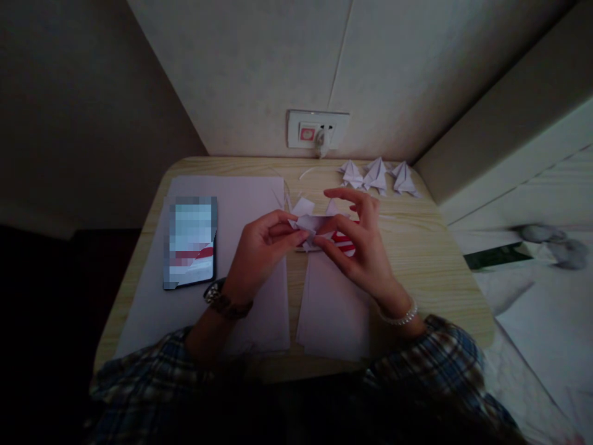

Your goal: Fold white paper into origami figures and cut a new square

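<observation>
A small white folded paper piece (311, 224) is held between both hands above the middle of a light wooden table (417, 247). My left hand (262, 244) pinches its left end with thumb and fingers closed. My right hand (356, 238) pinches the right end, its index finger stretched out above. A red-and-white striped object (345, 243) shows just under my right hand. White paper sheets (331, 303) lie on the table beneath the hands.
A phone (189, 242) lies on a large white sheet (245, 198) at the left. Three folded paper figures (377, 176) stand at the table's back right. A wall socket (317, 130) with a cable sits behind. A bed (532, 296) lies to the right.
</observation>
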Demonstrator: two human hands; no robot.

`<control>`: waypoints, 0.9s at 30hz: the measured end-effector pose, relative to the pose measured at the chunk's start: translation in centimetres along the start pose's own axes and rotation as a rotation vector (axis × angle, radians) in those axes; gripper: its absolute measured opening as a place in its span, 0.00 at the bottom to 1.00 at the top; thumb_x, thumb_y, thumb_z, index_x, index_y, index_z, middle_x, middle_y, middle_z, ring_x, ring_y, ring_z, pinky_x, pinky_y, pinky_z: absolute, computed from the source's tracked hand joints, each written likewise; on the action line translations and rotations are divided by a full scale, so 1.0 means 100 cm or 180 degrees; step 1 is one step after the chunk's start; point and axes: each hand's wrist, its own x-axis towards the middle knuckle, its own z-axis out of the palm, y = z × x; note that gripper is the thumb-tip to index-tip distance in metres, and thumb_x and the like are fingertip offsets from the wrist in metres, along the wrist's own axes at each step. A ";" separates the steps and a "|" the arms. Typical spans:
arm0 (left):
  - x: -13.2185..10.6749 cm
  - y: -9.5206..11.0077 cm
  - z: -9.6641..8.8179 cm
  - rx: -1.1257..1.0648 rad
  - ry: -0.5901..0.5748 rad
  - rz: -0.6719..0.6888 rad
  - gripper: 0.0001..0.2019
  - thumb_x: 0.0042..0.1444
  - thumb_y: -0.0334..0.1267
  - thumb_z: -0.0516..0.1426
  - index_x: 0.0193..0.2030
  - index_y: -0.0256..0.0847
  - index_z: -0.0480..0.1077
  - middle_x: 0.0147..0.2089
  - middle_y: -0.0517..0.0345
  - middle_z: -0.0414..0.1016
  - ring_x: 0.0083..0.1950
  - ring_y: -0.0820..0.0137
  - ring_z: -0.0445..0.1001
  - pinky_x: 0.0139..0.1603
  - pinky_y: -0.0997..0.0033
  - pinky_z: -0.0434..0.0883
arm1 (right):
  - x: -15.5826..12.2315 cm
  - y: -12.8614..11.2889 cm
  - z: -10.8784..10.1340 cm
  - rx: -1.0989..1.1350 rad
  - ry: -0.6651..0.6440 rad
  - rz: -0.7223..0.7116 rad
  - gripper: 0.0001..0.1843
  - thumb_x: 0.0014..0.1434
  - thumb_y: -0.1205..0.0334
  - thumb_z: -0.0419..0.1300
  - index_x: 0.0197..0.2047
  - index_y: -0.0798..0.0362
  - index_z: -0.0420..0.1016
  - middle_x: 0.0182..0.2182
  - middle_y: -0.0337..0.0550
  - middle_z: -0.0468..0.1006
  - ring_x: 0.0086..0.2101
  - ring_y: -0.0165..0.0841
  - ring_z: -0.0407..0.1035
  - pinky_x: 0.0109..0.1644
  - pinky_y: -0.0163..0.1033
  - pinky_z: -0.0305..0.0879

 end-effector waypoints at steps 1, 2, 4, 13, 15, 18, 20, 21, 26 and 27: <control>0.000 0.000 0.000 0.0038 0.0030 0.0032 0.11 0.44 0.37 0.69 0.31 0.40 0.73 0.28 0.63 0.80 0.34 0.70 0.79 0.39 0.73 0.73 | 0.000 0.000 0.000 -0.0021 0.0049 0.0016 0.03 0.60 0.61 0.62 0.35 0.47 0.71 0.57 0.44 0.66 0.57 0.46 0.58 0.57 0.56 0.58; 0.000 0.000 -0.001 0.0065 0.0059 0.0052 0.11 0.44 0.38 0.69 0.31 0.40 0.73 0.28 0.63 0.80 0.34 0.70 0.79 0.38 0.73 0.74 | 0.000 0.001 0.000 -0.0034 0.0101 0.0037 0.03 0.60 0.60 0.62 0.36 0.46 0.71 0.56 0.44 0.66 0.57 0.46 0.58 0.57 0.56 0.58; 0.000 0.000 -0.001 0.0122 0.0123 0.0070 0.10 0.44 0.37 0.69 0.32 0.40 0.73 0.28 0.63 0.80 0.34 0.69 0.79 0.39 0.73 0.74 | 0.000 0.001 0.001 -0.0063 0.0216 0.0055 0.02 0.60 0.60 0.62 0.37 0.45 0.71 0.55 0.43 0.67 0.57 0.46 0.59 0.58 0.57 0.58; -0.002 -0.004 0.002 0.0617 0.0325 0.0335 0.11 0.45 0.38 0.68 0.33 0.40 0.72 0.32 0.59 0.81 0.38 0.65 0.80 0.43 0.69 0.74 | -0.001 -0.002 0.008 -0.0187 0.0430 0.0132 0.05 0.59 0.63 0.61 0.32 0.47 0.70 0.53 0.43 0.69 0.54 0.44 0.61 0.56 0.55 0.59; -0.002 -0.004 0.002 0.0611 0.0326 0.0358 0.11 0.45 0.38 0.68 0.33 0.40 0.72 0.32 0.59 0.81 0.38 0.65 0.80 0.43 0.69 0.74 | -0.001 -0.003 0.008 -0.0237 0.0453 0.0111 0.04 0.59 0.63 0.61 0.33 0.47 0.70 0.53 0.43 0.69 0.53 0.45 0.62 0.56 0.56 0.59; -0.001 -0.002 0.002 0.0537 0.0254 0.0298 0.10 0.46 0.37 0.67 0.33 0.40 0.72 0.32 0.59 0.81 0.37 0.67 0.79 0.43 0.70 0.74 | -0.002 -0.005 0.005 -0.0250 0.0496 0.0081 0.03 0.60 0.62 0.61 0.34 0.46 0.72 0.53 0.43 0.70 0.53 0.45 0.62 0.57 0.56 0.58; -0.001 -0.002 0.002 0.0540 0.0216 0.0266 0.09 0.46 0.36 0.67 0.33 0.40 0.73 0.32 0.59 0.80 0.37 0.67 0.79 0.43 0.70 0.74 | -0.002 -0.005 0.003 -0.0055 0.0612 0.0142 0.02 0.61 0.61 0.61 0.34 0.46 0.72 0.53 0.42 0.70 0.54 0.44 0.62 0.58 0.55 0.58; -0.001 -0.001 0.002 0.0574 0.0195 0.0278 0.09 0.46 0.36 0.67 0.33 0.40 0.73 0.31 0.59 0.80 0.37 0.66 0.79 0.44 0.69 0.74 | -0.002 -0.004 0.002 0.0122 0.0696 0.0200 0.02 0.61 0.61 0.60 0.35 0.45 0.72 0.52 0.42 0.70 0.55 0.43 0.63 0.59 0.54 0.59; 0.000 -0.002 -0.001 0.0899 -0.0081 0.0580 0.06 0.52 0.35 0.63 0.38 0.42 0.76 0.39 0.58 0.80 0.43 0.66 0.78 0.49 0.69 0.72 | 0.000 0.000 0.003 0.1273 0.0541 0.0676 0.03 0.63 0.59 0.57 0.40 0.47 0.72 0.40 0.41 0.76 0.44 0.36 0.71 0.52 0.46 0.67; 0.000 -0.002 -0.001 0.0959 -0.0148 0.0647 0.07 0.54 0.34 0.61 0.40 0.43 0.76 0.41 0.58 0.80 0.45 0.67 0.77 0.51 0.70 0.71 | 0.000 0.001 0.003 0.1423 0.0401 0.0768 0.04 0.63 0.59 0.58 0.40 0.48 0.72 0.37 0.40 0.77 0.41 0.35 0.71 0.49 0.44 0.69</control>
